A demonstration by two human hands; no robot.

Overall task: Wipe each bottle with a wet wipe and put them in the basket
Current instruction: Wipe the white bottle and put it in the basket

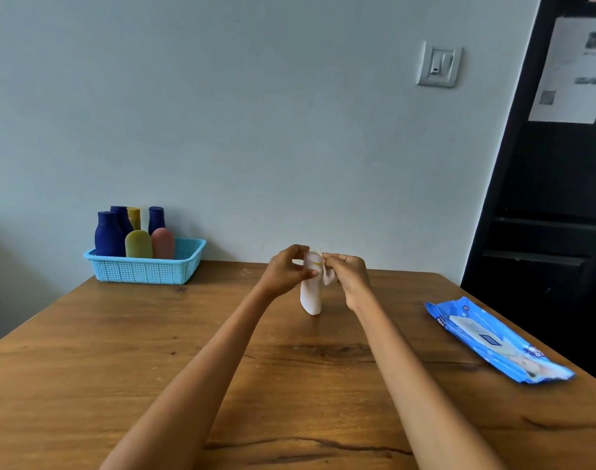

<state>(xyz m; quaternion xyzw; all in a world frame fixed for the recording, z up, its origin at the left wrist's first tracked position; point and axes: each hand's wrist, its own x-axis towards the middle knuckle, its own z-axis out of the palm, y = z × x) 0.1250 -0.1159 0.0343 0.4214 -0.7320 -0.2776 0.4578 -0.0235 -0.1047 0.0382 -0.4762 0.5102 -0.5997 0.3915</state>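
frame centre: left hand [284, 269] grips white plastic bottle [310, 296]; right hand [349, 271] pinches white wet wipe [328, 276] against it. light-blue plastic basket [147, 269] with bottles, frame left.

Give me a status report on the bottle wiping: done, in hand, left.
Done: several bottles already stand in the blue basket. In hand: the left hand holds a white bottle upright while the right hand rubs it with a wet wipe. Left: basketing this bottle; no other bottle shows on the table.
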